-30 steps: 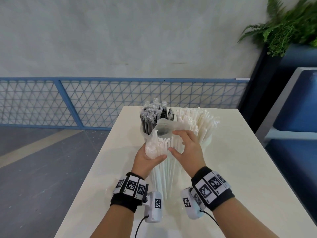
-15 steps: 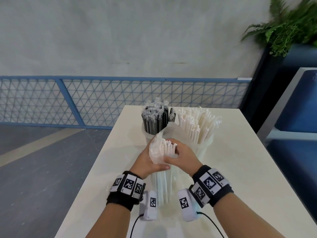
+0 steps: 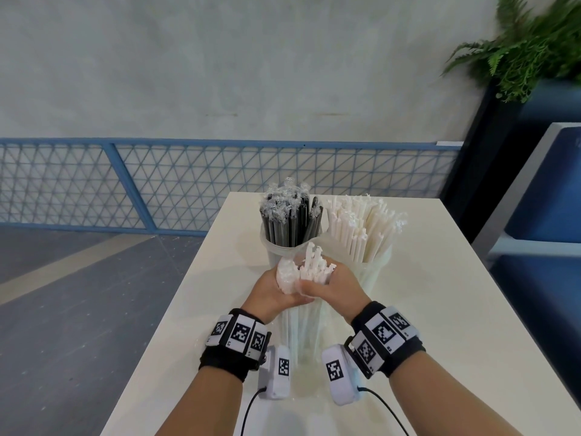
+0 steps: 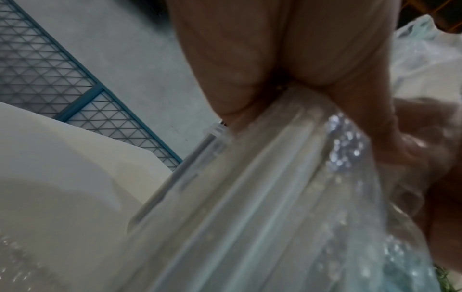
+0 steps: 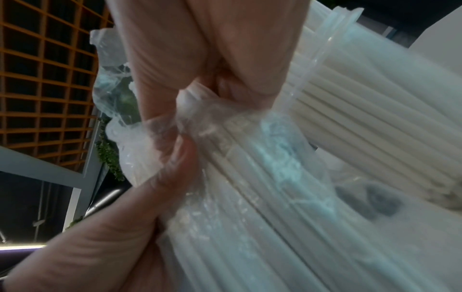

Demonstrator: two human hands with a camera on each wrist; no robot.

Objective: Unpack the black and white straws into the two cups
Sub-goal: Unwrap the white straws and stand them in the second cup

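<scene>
Both hands grip one pack of white straws

The left hand [image 3: 273, 289] and right hand [image 3: 332, 283] curl round a clear bag of white straws [image 3: 306, 328], upright on the table [image 3: 440, 309], just in front of the cup of black straws [image 3: 290, 228] and the cup of white straws [image 3: 364, 234].
</scene>
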